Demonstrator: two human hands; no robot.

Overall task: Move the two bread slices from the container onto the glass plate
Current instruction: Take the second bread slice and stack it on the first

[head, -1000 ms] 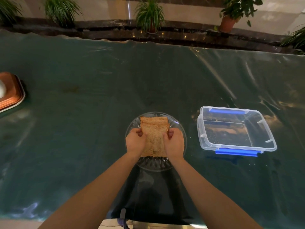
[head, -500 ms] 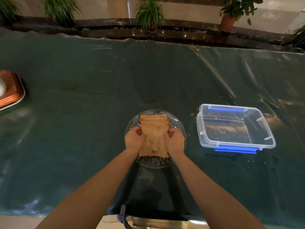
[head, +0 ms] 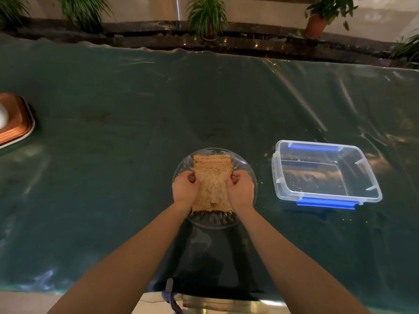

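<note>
Both hands on the bread slices (head: 212, 177), stacked together over the glass plate (head: 247, 168) at centre of the bench (head: 113, 155). Left hand (head: 185, 189) grips the stack's left edge, fingers (head: 191, 178) curled in against the side of the bread; right hand (head: 240, 189) grips the right edge the same way, fingers (head: 234, 179) curled and clenched on the bread. Several slice edges show fanned at the far end of the stack; exact slice count hard to tell. Stack lies lengthwise away from the person, near end just over the plate's near ribbed rim, far end over the plate's far half. Cannot tell whether the underside of the bread touches the plate or is held just above it. Container (head: 326, 171), clear plastic with blue clips on near and far sides, sits to the right of the plate, apart from it, lid off, no bread inside, only crumbs on its bottom. Bench covered in a dark green shiny sheet with wrinkles. Copper-coloured tray (head: 15, 123) at far left edge, well apart from the plate, with something white on it cut off by the frame. Potted plants (head: 207, 18) in a row behind the bench. Both forearms bare, reaching in from the bottom.
</note>
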